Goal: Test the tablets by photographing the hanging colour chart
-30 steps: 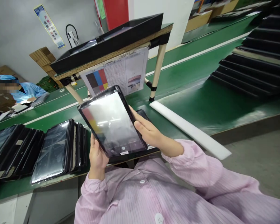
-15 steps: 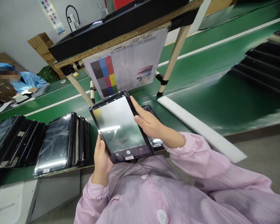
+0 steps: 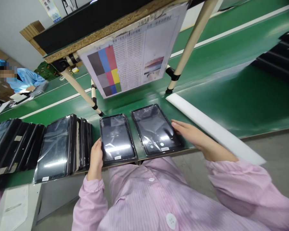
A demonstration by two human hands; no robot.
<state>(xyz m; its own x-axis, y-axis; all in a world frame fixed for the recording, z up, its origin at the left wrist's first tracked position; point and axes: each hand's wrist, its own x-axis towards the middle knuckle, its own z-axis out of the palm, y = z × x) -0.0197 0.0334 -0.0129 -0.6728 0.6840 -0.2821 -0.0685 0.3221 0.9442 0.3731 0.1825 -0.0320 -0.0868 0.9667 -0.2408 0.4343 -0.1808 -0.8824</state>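
Note:
Two black tablets lie flat side by side at the near edge of the green bench (image 3: pixel 231 106). My left hand (image 3: pixel 95 157) holds the left tablet (image 3: pixel 117 138) by its left edge, thumb on the bezel. My right hand (image 3: pixel 194 135) rests with fingers stretched out at the right edge of the right tablet (image 3: pixel 156 129), fingertips touching it. Both screens are dark with faint icons and light reflections.
A row of wrapped tablets (image 3: pixel 55 149) stands on edge at the left. A colour chart sheet (image 3: pixel 132 51) hangs from a raised shelf on tube legs (image 3: pixel 190 48). A white foam strip (image 3: pixel 214 128) lies at the right. Another person (image 3: pixel 19 80) in blue works far left.
The tablet I held up in both hands has come down flat onto the bench beside the second one. My right hand has left it and moved right to the other tablet.

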